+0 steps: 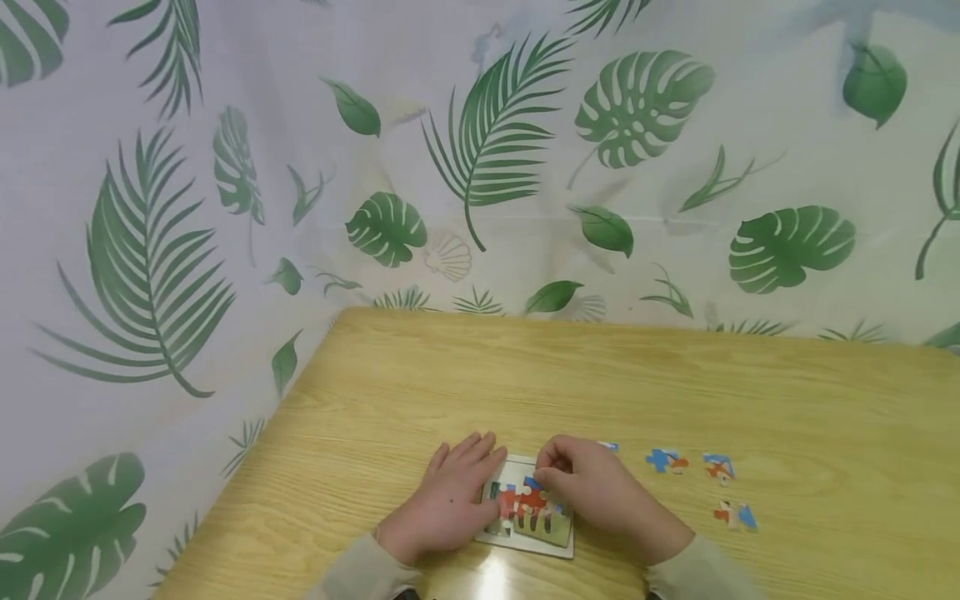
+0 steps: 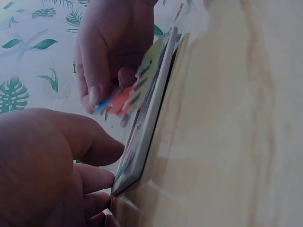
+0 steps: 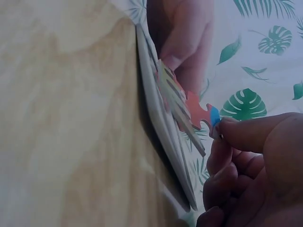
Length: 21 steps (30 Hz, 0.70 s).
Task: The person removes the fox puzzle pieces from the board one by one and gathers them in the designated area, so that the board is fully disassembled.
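Observation:
A small jigsaw tray (image 1: 517, 547) with a pale rim lies on the table between the hands. My left hand (image 1: 453, 496) rests at its left edge, fingers extended and thumb over the picture. With thumb and forefinger my right hand (image 1: 596, 487) pinches the blue corner of a joined group of puzzle pieces (image 3: 193, 111), red and green. That group is tilted and partly raised off the tray, as both wrist views show. Other pieces (image 1: 506, 502) sit in the tray's left part, partly covered by the left thumb.
Loose puzzle pieces lie to the right on the wooden table (image 1: 420, 375): a blue and red one (image 1: 662, 461), another (image 1: 718, 468) beside it, and one (image 1: 735, 515) nearer. Behind the right hand a blue piece (image 1: 609, 447) partly shows. A leaf-print cloth (image 1: 525, 167) hangs behind the table.

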Tool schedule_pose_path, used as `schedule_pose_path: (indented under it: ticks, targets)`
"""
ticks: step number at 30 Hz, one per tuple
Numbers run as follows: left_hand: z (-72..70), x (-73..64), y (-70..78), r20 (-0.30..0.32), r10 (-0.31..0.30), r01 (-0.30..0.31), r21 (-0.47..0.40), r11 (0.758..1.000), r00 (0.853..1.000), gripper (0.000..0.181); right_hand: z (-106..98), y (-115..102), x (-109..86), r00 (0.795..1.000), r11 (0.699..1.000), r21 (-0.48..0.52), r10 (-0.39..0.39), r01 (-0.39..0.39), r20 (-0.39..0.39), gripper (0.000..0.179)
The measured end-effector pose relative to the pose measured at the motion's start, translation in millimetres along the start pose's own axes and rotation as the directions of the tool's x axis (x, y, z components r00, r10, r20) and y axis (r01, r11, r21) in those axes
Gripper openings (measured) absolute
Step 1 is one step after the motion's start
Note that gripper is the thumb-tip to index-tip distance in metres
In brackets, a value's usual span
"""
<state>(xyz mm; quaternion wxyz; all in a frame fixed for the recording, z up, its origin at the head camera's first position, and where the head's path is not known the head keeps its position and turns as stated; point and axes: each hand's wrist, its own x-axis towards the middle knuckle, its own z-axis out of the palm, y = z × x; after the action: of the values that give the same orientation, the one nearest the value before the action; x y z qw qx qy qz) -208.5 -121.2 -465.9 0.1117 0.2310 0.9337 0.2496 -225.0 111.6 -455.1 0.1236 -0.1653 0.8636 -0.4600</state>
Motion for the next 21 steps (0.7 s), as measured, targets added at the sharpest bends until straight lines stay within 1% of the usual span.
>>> schedule_pose_path:
  ticks: [3, 6, 9, 12, 16, 21]
  targets:
    - [1.4, 0.8, 0.8, 0.004, -0.007, 0.007, -0.004, 1.000, 1.000, 0.067, 5.9, -0.9, 1.7, 1.000, 1.000, -0.005, 0.022, -0.022, -0.009, 0.008]
    - [2.6, 1.4, 1.9, -0.003, -0.017, 0.017, -0.010, 1.000, 1.000, 0.071, 8.1, -2.0, 2.0, 1.000, 1.000, -0.012, 0.018, -0.018, -0.004, 0.008]
    - [4.9, 3.2, 3.1, -0.016, -0.024, 0.024, -0.001, 1.000, 1.000, 0.080, 10.2, -1.8, 1.9, 1.000, 1.000, -0.020, -0.006, 0.006, -0.007, 0.008]
    - [7.7, 4.1, 4.3, -0.032, -0.035, 0.036, 0.025, 0.999, 0.999, 0.091, 14.0, -0.1, 2.8, 0.999, 0.997, -0.060, -0.043, 0.042, -0.021, 0.010]
    - [9.4, 5.1, 5.5, -0.040, -0.046, 0.047, 0.034, 0.998, 0.998, 0.092, 18.2, 0.3, 3.6, 0.998, 0.992, -0.117, -0.050, 0.045, -0.036, 0.011]
    - [9.0, 6.0, 6.6, -0.035, -0.046, 0.048, 0.047, 0.998, 0.998, 0.094, 20.4, -1.2, 2.5, 0.998, 0.991, -0.129, -0.030, 0.023, -0.047, 0.012]
